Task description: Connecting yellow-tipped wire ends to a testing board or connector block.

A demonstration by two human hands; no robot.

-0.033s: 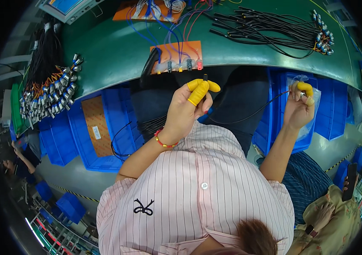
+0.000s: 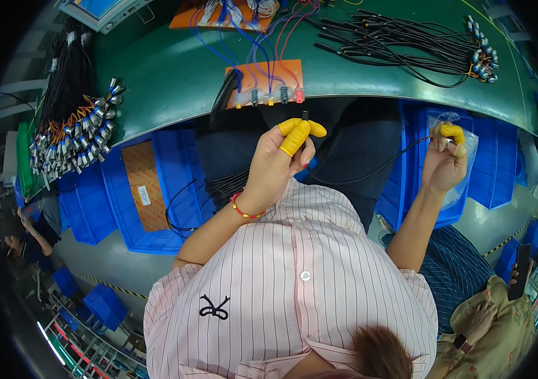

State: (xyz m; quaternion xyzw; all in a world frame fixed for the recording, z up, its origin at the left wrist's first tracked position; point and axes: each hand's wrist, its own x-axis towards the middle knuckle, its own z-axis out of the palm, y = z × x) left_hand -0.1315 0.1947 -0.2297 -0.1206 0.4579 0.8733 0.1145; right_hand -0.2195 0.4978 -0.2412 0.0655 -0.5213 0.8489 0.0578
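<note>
Holding black cable (image 2: 400,152) between hands: left hand (image 2: 276,161) pinching behind dark tip (image 2: 305,115) (yellow finger cots (image 2: 294,140) worn), right hand (image 2: 444,163) closed toward other end; tip near orange board (image 2: 292,67).

premises: a factory workshop, of the cable or electronics assembly kind. a green-topped workbench (image 2: 174,76) carries black cables (image 2: 401,42) laid out in a bundle with metal connectors at one end; a second cable bundle (image 2: 74,136) lies at the left. an orange board (image 2: 289,74), fitted with coloured terminals and wires, sits at the bench edge; a boxed instrument (image 2: 110,21) with a screen stands at the far left. blue plastic crates (image 2: 95,215) are placed below. yellow finger covers (image 2: 295,138) are worn on the left hand (image 2: 275,161) and right hand (image 2: 444,163). striped hazard tape (image 2: 108,283) marks the grey floor (image 2: 139,265). another person (image 2: 496,328) is present.
</note>
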